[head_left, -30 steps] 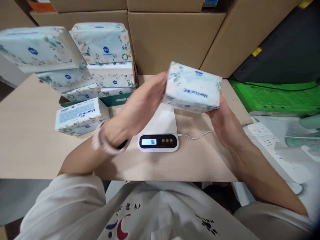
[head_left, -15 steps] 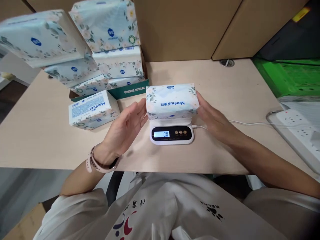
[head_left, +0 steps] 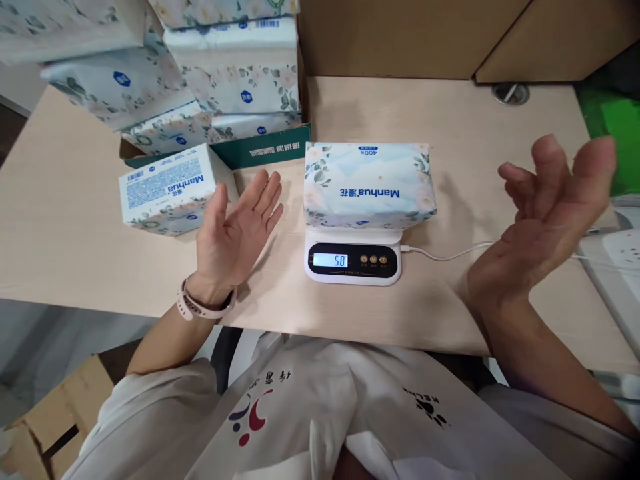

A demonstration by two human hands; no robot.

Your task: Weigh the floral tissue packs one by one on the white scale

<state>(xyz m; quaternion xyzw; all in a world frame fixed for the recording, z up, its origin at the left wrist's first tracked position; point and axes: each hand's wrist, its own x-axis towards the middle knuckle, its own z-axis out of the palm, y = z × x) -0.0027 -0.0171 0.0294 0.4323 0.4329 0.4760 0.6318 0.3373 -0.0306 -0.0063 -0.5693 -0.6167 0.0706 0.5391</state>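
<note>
A pack of tissues (head_left: 367,183), light blue with printed flowers, lies on a white digital kitchen scale (head_left: 353,264). The scale's lit display reads about 5.8. To the left of the pack, my left hand (head_left: 237,233) is raised with its fingers stretched out, holding nothing. My right hand (head_left: 543,213) is well off to the right, palm up and fingers apart, also bare. Neither hand touches the pack. Behind my left hand, a second tissue pack (head_left: 165,193) lies on the table, its blue-printed side showing.
More tissue packs (head_left: 235,67) are stacked in a green carton (head_left: 270,148) at the back left. Cardboard (head_left: 390,40) stands along the back. From the scale a white cable (head_left: 445,257) runs right toward a power strip (head_left: 623,257). A cable hole (head_left: 510,93) sits at the back right.
Both hands have let go of the tissue pack and moved apart, the right one farther. The pack now rests on the scale, whose display went from 0.0 to about 5.8. The view has tilted down.
</note>
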